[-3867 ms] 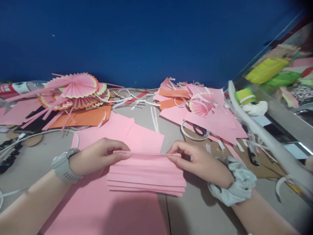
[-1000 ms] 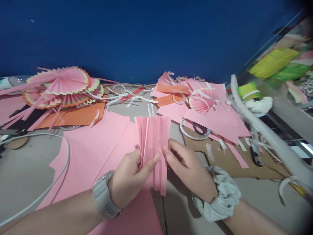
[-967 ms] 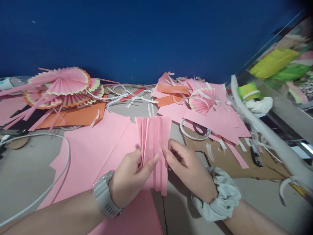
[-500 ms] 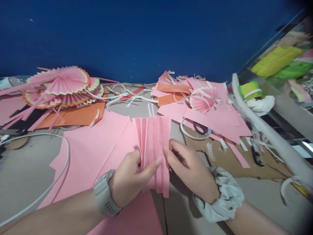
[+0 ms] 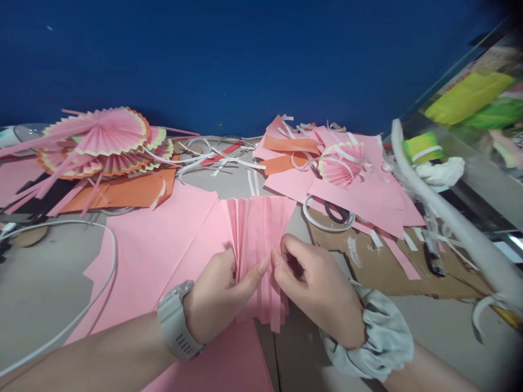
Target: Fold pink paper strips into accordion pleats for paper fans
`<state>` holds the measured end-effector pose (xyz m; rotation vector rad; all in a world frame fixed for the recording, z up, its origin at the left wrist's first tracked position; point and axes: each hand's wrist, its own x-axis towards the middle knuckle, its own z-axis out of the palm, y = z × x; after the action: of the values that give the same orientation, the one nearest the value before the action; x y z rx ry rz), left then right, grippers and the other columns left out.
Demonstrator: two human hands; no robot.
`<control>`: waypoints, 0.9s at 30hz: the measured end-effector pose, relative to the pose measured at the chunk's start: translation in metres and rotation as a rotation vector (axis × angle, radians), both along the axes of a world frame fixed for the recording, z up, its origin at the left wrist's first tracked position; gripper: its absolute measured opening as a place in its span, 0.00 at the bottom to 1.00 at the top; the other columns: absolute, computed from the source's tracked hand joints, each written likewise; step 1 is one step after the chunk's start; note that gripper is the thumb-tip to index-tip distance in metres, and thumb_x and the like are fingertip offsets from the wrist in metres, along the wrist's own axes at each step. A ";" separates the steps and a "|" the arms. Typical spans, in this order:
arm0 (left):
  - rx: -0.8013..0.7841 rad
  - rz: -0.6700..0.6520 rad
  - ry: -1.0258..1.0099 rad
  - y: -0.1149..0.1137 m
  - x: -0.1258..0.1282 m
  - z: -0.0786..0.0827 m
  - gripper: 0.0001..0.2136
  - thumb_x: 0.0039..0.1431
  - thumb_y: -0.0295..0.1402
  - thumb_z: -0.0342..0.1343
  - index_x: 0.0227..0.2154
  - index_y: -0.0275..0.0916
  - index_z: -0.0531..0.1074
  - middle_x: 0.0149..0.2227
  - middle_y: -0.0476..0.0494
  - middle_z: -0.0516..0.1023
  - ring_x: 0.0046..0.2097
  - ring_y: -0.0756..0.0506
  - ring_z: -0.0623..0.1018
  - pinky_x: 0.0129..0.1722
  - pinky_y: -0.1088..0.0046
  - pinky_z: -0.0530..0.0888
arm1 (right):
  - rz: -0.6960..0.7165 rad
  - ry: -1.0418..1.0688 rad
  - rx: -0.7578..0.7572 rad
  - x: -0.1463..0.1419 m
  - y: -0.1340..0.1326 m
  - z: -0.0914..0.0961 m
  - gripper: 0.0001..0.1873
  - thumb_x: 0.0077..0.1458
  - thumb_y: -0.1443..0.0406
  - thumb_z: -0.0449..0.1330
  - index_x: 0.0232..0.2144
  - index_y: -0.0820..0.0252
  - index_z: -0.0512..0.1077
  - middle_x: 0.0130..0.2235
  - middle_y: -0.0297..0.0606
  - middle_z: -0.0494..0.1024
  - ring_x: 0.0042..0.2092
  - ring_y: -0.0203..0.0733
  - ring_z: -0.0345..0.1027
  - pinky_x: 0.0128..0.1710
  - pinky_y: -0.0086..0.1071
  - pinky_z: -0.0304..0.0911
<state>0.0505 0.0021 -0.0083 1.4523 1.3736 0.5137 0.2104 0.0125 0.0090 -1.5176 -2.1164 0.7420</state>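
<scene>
I record moderate, diffuse light, the blue backdrop point(image 5: 229, 60) dim. A soft shadow lies on the surface point(image 5: 437, 337) beneath the right hand point(image 5: 316, 286). I note a blackened upper-right corner, stretched edges and smearing over the yellow item point(image 5: 469, 98); the pleated paper point(image 5: 261, 228) reads clearer.

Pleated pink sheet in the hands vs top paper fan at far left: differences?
Folds: the pleated pink sheet has folds running roughly side by side; those of the top paper fan radiate from one point.
Color: the sheet looks all pink; the fan has a pale-yellow and orange rim.
Support: the sheet is held by the left hand and right hand; the fan lies over other fans.
Shared: both pink, both pleated.
</scene>
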 end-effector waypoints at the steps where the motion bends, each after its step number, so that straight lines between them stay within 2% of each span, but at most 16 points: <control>1: 0.003 0.009 0.009 -0.001 0.000 -0.001 0.20 0.57 0.47 0.45 0.17 0.39 0.51 0.18 0.55 0.48 0.20 0.54 0.51 0.17 0.76 0.50 | -0.011 -0.005 0.001 0.000 0.000 0.000 0.12 0.54 0.68 0.49 0.21 0.58 0.50 0.18 0.24 0.53 0.20 0.29 0.50 0.21 0.26 0.46; 8: 0.013 0.052 0.012 -0.005 0.004 -0.004 0.21 0.56 0.47 0.46 0.16 0.39 0.52 0.17 0.55 0.49 0.19 0.54 0.52 0.16 0.77 0.51 | -0.043 -0.041 -0.014 0.000 -0.001 -0.003 0.13 0.54 0.67 0.50 0.21 0.58 0.50 0.18 0.24 0.55 0.20 0.30 0.51 0.21 0.27 0.45; 11: 0.014 0.069 -0.059 -0.003 0.004 0.000 0.18 0.57 0.44 0.48 0.17 0.38 0.59 0.16 0.54 0.55 0.19 0.53 0.58 0.17 0.77 0.58 | -0.022 -0.033 -0.008 0.001 0.000 -0.001 0.12 0.54 0.67 0.49 0.22 0.58 0.50 0.19 0.25 0.55 0.21 0.30 0.51 0.22 0.27 0.45; 14: 0.032 0.054 -0.263 0.002 0.005 0.007 0.13 0.59 0.39 0.47 0.28 0.36 0.69 0.23 0.49 0.70 0.27 0.49 0.70 0.29 0.75 0.70 | 0.010 -0.023 -0.007 0.001 0.001 0.000 0.12 0.54 0.66 0.50 0.22 0.57 0.50 0.21 0.25 0.56 0.23 0.31 0.53 0.24 0.27 0.47; 16: 0.032 0.041 -0.402 0.004 0.005 0.010 0.11 0.60 0.36 0.47 0.36 0.35 0.71 0.28 0.47 0.75 0.32 0.47 0.74 0.35 0.72 0.72 | 0.018 -0.029 -0.005 0.001 0.001 0.000 0.11 0.54 0.66 0.50 0.23 0.57 0.51 0.21 0.26 0.57 0.24 0.31 0.53 0.24 0.27 0.48; 18: 0.039 0.054 -0.445 0.005 0.004 0.012 0.11 0.60 0.35 0.48 0.39 0.35 0.71 0.32 0.45 0.76 0.35 0.46 0.75 0.38 0.72 0.72 | 0.029 -0.030 0.013 0.001 0.001 0.000 0.11 0.54 0.67 0.50 0.23 0.58 0.51 0.21 0.26 0.57 0.24 0.32 0.53 0.25 0.27 0.48; 20: 0.046 0.066 -0.438 0.005 0.003 0.011 0.11 0.60 0.35 0.49 0.39 0.35 0.71 0.33 0.45 0.77 0.36 0.46 0.75 0.38 0.72 0.72 | 0.040 -0.027 0.038 0.001 0.001 -0.001 0.11 0.53 0.68 0.50 0.22 0.58 0.51 0.21 0.26 0.56 0.24 0.31 0.53 0.25 0.27 0.48; 23: 0.014 0.037 -0.428 0.005 0.001 0.010 0.12 0.61 0.36 0.47 0.36 0.35 0.72 0.29 0.46 0.77 0.32 0.47 0.75 0.33 0.74 0.72 | 0.043 -0.026 0.056 0.003 0.002 -0.001 0.11 0.52 0.69 0.51 0.22 0.58 0.51 0.21 0.26 0.56 0.24 0.31 0.52 0.25 0.27 0.48; 27: -0.003 0.021 -0.397 0.003 0.001 0.010 0.14 0.61 0.38 0.45 0.32 0.35 0.73 0.26 0.48 0.75 0.30 0.49 0.73 0.31 0.75 0.71 | 0.040 0.033 0.011 0.005 0.002 0.001 0.09 0.54 0.70 0.50 0.24 0.58 0.53 0.22 0.25 0.58 0.24 0.30 0.53 0.25 0.25 0.50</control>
<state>0.0512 0.0051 0.0017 1.2518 1.0730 0.7671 0.2151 0.0146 0.0097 -1.4518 -2.1287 0.7624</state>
